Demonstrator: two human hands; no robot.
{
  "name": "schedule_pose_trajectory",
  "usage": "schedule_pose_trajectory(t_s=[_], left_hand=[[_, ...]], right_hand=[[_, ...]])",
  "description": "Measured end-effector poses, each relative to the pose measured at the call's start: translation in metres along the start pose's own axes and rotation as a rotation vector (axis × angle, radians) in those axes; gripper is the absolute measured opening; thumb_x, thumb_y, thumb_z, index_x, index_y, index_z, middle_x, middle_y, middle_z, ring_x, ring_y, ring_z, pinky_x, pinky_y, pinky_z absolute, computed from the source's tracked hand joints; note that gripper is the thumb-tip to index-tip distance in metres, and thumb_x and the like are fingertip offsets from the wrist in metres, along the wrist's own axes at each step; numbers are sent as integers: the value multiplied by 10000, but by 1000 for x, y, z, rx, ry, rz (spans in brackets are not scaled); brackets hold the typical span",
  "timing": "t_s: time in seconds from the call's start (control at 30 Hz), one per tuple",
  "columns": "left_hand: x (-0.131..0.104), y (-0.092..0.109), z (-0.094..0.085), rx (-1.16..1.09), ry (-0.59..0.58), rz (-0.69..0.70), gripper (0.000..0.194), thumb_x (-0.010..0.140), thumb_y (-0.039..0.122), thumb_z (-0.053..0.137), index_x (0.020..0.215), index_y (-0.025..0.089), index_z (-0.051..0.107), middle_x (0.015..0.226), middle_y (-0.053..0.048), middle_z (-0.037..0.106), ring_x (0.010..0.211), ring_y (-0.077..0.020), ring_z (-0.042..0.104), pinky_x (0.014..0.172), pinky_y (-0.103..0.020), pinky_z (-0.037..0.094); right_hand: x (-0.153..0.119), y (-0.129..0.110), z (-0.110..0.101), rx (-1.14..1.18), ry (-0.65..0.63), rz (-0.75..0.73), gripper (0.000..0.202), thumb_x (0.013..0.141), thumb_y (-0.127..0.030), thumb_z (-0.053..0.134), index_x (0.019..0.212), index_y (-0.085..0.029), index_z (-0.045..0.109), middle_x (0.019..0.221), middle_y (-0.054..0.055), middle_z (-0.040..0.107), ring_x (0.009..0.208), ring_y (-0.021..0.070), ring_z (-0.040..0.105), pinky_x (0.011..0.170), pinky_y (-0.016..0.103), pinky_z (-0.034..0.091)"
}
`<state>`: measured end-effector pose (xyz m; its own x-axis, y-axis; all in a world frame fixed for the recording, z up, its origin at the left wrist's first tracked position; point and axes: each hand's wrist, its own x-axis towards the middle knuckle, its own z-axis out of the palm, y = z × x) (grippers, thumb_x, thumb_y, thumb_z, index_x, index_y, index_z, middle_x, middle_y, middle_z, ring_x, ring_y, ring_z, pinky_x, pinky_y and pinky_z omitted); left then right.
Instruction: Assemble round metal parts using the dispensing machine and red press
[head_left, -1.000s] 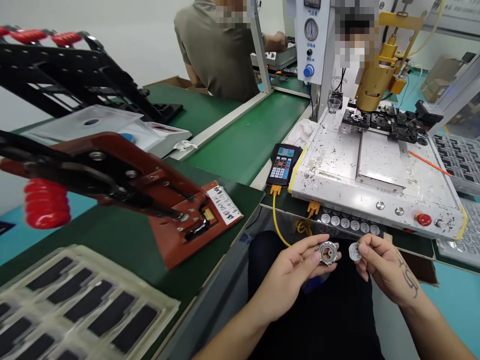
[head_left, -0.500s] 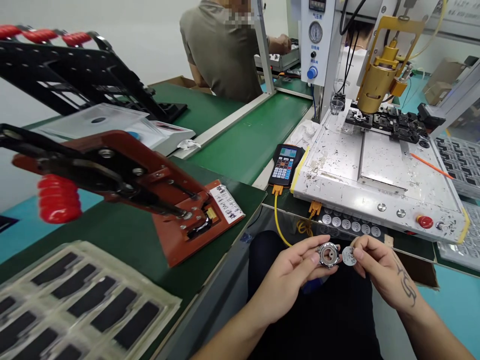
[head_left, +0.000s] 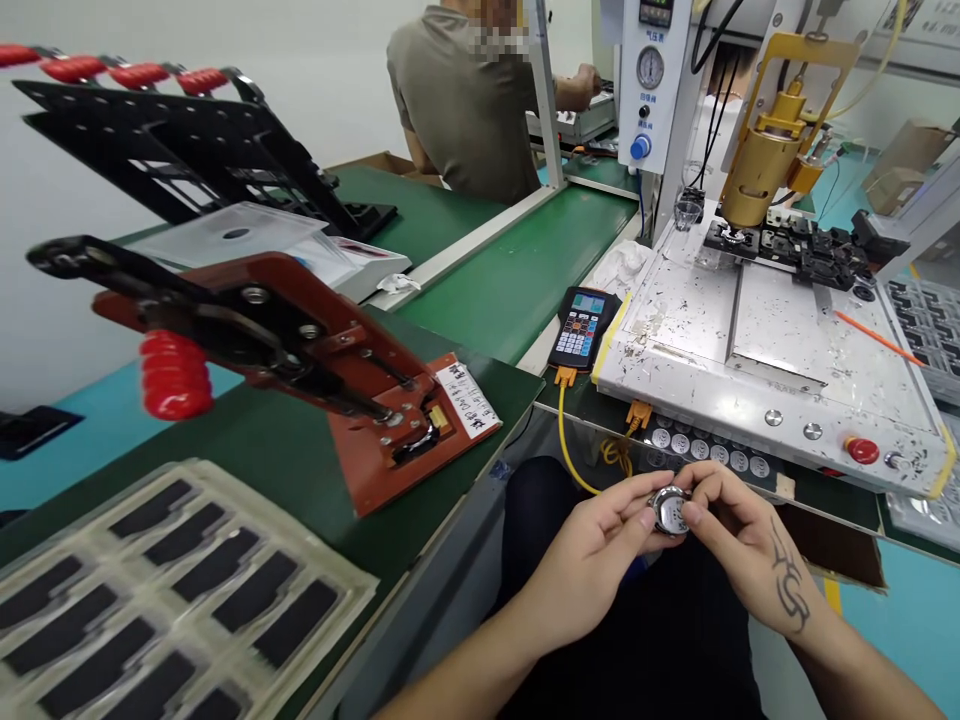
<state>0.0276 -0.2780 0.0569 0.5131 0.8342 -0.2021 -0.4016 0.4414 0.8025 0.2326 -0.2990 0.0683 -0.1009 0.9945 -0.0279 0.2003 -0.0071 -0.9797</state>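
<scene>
Above my lap, my left hand (head_left: 600, 555) holds a shiny round metal watch case (head_left: 658, 517) between thumb and fingers. A silver disc with dark print (head_left: 673, 514) lies over the opening of the case. My right hand (head_left: 739, 530) pinches this disc at its right edge with thumb and forefinger. Both hands are close together, fingertips nearly meeting around the case. The underside of the case is hidden by my fingers.
A white machine (head_left: 675, 345) with a gold dispenser (head_left: 759, 170) stands ahead on the right, a keypad controller (head_left: 579, 325) beside it. On the left are a red-handled press (head_left: 360, 400) and a tray of black pieces (head_left: 187, 620). A person (head_left: 465, 100) sits beyond.
My right hand has moved left and brought the disc onto the case, which was open before. The view has shifted slightly to the left.
</scene>
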Motion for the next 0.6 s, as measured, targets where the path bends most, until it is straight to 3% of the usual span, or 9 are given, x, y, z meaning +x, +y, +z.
schedule_pose_trajectory(t_s=[0.6], left_hand=[[-5, -5, 6, 55, 7, 42, 465, 1017, 488, 779, 1412, 243, 767, 1415, -115, 785, 1273, -314, 765, 1102, -440, 650]], right_hand=[[-4, 3, 3, -11, 33, -19, 279, 1069, -416, 679, 853, -243, 641, 1153, 56, 664, 1043, 230, 647, 894, 326, 513]])
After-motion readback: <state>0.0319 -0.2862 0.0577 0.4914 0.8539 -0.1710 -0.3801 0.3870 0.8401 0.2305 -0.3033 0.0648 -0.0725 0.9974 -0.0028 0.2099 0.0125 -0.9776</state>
